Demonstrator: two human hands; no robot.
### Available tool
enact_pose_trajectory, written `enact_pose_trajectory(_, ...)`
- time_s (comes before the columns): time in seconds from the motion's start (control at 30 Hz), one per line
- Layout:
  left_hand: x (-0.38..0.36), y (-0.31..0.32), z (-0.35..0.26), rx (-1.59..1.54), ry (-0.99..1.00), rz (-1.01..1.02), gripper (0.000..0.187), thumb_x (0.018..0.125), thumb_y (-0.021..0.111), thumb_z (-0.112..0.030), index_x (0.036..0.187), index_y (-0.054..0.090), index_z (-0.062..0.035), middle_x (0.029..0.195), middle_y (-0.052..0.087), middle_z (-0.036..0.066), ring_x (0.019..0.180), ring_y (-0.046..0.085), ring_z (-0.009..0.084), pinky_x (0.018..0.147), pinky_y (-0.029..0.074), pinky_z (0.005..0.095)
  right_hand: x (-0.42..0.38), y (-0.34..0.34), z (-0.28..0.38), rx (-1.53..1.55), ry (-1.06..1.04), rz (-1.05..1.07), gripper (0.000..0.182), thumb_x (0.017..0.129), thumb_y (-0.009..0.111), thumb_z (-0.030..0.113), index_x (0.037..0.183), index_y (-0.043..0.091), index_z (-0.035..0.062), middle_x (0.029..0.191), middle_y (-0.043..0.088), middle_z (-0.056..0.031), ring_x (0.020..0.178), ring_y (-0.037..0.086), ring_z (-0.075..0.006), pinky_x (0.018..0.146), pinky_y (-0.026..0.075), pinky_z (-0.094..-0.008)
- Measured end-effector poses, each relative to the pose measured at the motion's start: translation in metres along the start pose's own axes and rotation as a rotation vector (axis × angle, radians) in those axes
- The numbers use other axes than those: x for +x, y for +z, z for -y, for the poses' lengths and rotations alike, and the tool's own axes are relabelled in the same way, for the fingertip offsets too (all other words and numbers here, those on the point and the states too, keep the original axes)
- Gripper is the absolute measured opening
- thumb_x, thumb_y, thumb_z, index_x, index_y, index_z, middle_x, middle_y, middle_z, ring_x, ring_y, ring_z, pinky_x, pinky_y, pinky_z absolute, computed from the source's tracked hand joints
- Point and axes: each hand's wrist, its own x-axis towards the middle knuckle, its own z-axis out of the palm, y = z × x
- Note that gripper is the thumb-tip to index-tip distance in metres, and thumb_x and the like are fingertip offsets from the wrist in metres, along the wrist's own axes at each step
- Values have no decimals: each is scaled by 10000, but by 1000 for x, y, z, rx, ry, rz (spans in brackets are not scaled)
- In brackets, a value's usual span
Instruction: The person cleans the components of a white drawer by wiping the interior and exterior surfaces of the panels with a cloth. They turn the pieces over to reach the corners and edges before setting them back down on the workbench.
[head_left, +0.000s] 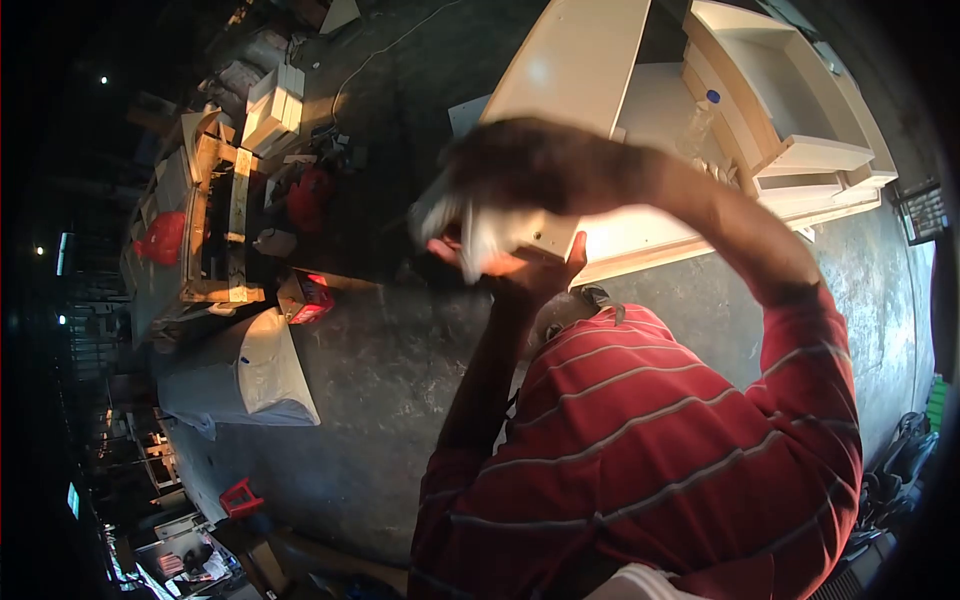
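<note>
My left hand [525,280] supports a pale wooden piece [545,236] from below, its thumb up along the near side. A small dark hole shows in the end of that piece. Over the top comes my right hand [540,165], dark and smeared by motion. Under its fingers is a whitish, cloth-like thing [465,225], also blurred, lying against the end of the wooden piece. My right hand hides much of the piece.
A long pale panel [570,70] and a cabinet-like frame [770,110] stand beyond. A clear bottle with a blue cap [700,120] is by the frame. Left are a wooden rack [240,200], a covered block [250,370], a red bag [160,237] and a red stool [240,497].
</note>
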Motion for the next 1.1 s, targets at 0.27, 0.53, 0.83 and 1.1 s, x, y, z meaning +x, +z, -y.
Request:
enact_pose_trajectory(0.27, 29, -3, -49, 625, 411, -789, 1397, 681, 820, -456, 1445, -256, 4, 1496, -15, 318, 1318, 280, 393, 1069, 312, 513, 22, 5, 34, -941, -73, 164, 441, 860, 528, 227, 1265, 547, 54, 1271, 561, -172, 1319, 439, -300, 1075, 374, -413)
enact_pose_trajectory(0.53, 27, -13, -86, 505, 324, -694, 1416, 609, 866, -450, 1499, -211, -224, 1475, -142, 334, 1360, 120, 487, 1050, 304, 590, 7, -34, -95, -777, 201, 242, 304, 897, 550, 271, 1110, 669, 91, 1411, 471, -82, 1351, 378, -290, 1123, 313, -477)
enact_pose_trajectory(0.83, 28, 5, -47, 364, 306, -743, 1376, 607, 843, -500, 1497, -119, -79, 1422, 43, 370, 1325, 196, 473, 1028, 305, 601, -21, -29, 32, -477, 150, 148, 411, 958, 541, 230, 1358, 529, 136, 1464, 431, -93, 1399, 336, -294, 1157, 271, -453)
enact_pose_trajectory(1.1, 33, -14, -60, 545, 497, -743, 1340, 628, 822, -555, 1511, -67, -80, 1452, 28, 363, 1345, 163, 491, 1032, 288, 623, -40, -35, 62, -362, 372, 18, 429, 947, 560, 269, 1367, 510, 196, 1381, 485, -110, 1400, 328, -283, 1196, 171, -483)
